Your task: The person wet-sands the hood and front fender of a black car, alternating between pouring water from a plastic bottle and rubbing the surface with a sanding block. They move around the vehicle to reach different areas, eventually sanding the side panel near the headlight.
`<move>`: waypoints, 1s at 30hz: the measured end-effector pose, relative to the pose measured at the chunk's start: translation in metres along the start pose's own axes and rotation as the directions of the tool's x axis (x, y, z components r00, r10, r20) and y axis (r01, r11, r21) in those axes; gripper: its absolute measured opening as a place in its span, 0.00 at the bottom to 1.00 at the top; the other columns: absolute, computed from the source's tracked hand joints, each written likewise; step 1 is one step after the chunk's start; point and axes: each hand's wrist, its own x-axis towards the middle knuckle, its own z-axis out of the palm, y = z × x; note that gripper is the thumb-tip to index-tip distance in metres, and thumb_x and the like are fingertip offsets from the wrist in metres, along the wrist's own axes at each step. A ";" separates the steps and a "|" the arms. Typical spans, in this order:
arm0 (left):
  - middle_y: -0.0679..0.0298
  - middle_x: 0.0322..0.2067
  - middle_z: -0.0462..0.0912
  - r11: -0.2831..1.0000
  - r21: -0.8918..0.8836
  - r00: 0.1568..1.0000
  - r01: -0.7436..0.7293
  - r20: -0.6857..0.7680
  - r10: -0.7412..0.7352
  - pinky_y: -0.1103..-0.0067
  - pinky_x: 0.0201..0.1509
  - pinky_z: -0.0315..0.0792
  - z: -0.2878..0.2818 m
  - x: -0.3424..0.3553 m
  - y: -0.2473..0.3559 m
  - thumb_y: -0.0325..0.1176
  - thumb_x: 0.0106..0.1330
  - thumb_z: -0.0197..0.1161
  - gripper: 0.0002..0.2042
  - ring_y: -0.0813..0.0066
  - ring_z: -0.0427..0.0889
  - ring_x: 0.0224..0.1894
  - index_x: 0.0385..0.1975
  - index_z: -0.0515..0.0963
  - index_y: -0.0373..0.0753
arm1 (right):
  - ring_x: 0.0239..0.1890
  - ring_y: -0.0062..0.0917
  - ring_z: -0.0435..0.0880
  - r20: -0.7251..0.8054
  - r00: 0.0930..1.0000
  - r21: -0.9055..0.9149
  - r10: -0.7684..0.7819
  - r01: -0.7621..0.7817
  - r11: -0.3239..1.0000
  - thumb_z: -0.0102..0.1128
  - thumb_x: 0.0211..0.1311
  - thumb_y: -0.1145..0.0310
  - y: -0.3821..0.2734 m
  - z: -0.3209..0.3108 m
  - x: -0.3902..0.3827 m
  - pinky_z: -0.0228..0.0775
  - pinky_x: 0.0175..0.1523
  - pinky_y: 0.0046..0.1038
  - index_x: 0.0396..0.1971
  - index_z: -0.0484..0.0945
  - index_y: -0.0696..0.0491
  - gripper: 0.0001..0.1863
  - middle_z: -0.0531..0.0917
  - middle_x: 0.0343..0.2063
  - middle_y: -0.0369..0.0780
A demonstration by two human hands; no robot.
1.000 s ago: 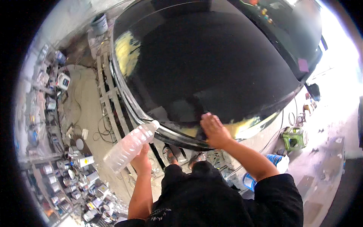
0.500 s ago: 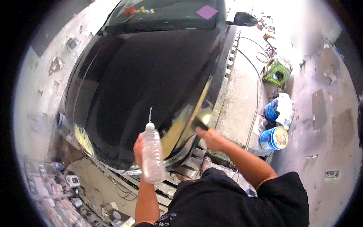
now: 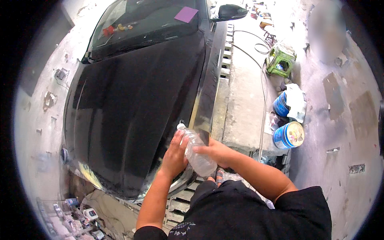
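My left hand (image 3: 174, 154) wraps the left side of a clear, tilted plastic bottle (image 3: 200, 160) with a white cap, its nozzle over the front corner of a black car's hood (image 3: 128, 100). My right hand (image 3: 219, 154) is closed at the bottle's right side, thumb across it. A dark flat piece (image 3: 204, 136) by its fingertips is partly hidden; whether I hold it is unclear. A pale yellow filler strip (image 3: 194, 112) runs along the hood-fender seam, and another pale patch (image 3: 90, 174) marks the far front corner.
Right of the car are a slatted ramp, hoses, a green plastic stool (image 3: 280, 62) and two blue buckets (image 3: 282, 136), one partly covered in white. Cans and containers (image 3: 72, 204) crowd the lower left. The windshield and side mirror (image 3: 230, 13) are at the top.
The view has swung round toward the windshield and fender. The bottle has tilted and moved right; my right hand has come from the car's surface to the bottle, beside my left.
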 end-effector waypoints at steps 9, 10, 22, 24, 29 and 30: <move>0.54 0.78 0.41 0.778 0.628 0.849 0.023 0.399 -0.348 0.55 0.79 0.28 0.043 -0.008 -0.090 0.69 0.65 0.48 0.49 0.60 0.31 0.80 0.75 0.50 0.35 | 0.58 0.42 0.79 -0.028 1.000 -0.651 0.007 -0.023 0.759 0.70 0.59 0.54 -0.049 -0.031 -0.006 0.68 0.63 0.37 0.73 0.56 0.52 0.46 0.78 0.56 0.54; 0.54 0.78 0.41 0.766 0.643 0.837 -0.009 0.424 -0.346 0.54 0.79 0.27 0.043 0.012 -0.096 0.71 0.65 0.45 0.49 0.61 0.30 0.80 0.75 0.50 0.36 | 0.59 0.46 0.79 -0.052 0.998 -0.684 0.027 -0.055 0.728 0.69 0.59 0.53 -0.058 -0.026 -0.008 0.68 0.63 0.38 0.74 0.54 0.51 0.48 0.78 0.57 0.57; 0.64 0.79 0.38 0.732 0.675 0.781 -0.092 0.505 -0.368 0.48 0.78 0.25 0.098 0.261 -0.147 0.63 0.75 0.31 0.39 0.69 0.30 0.80 0.77 0.45 0.41 | 0.63 0.47 0.75 -0.225 0.962 -0.493 -0.157 0.026 0.870 0.67 0.61 0.48 -0.043 -0.054 -0.015 0.65 0.66 0.38 0.75 0.53 0.50 0.48 0.75 0.60 0.59; 0.63 0.79 0.39 0.731 0.673 0.801 -0.117 0.499 -0.330 0.50 0.78 0.24 0.102 0.255 -0.151 0.63 0.75 0.31 0.39 0.69 0.31 0.80 0.77 0.45 0.41 | 0.63 0.47 0.75 -0.192 0.978 -0.386 -0.085 0.004 0.923 0.67 0.61 0.48 -0.037 -0.055 -0.017 0.65 0.67 0.38 0.75 0.52 0.50 0.48 0.74 0.60 0.59; 0.57 0.78 0.43 0.767 0.634 0.848 -0.100 0.457 -0.267 0.55 0.79 0.25 0.091 0.171 -0.131 0.64 0.72 0.40 0.42 0.63 0.36 0.80 0.75 0.49 0.36 | 0.61 0.34 0.76 -0.139 0.988 -0.528 0.068 -0.132 0.839 0.67 0.63 0.51 -0.053 -0.059 -0.035 0.64 0.67 0.33 0.75 0.51 0.53 0.48 0.78 0.57 0.49; 0.55 0.78 0.43 0.785 0.615 0.856 -0.072 0.442 -0.267 0.56 0.79 0.27 0.085 0.147 -0.123 0.64 0.69 0.45 0.44 0.61 0.37 0.80 0.75 0.50 0.35 | 0.61 0.34 0.75 -0.105 0.994 -0.539 0.043 -0.093 0.837 0.66 0.63 0.47 -0.049 -0.063 -0.036 0.63 0.67 0.32 0.75 0.51 0.54 0.49 0.77 0.59 0.50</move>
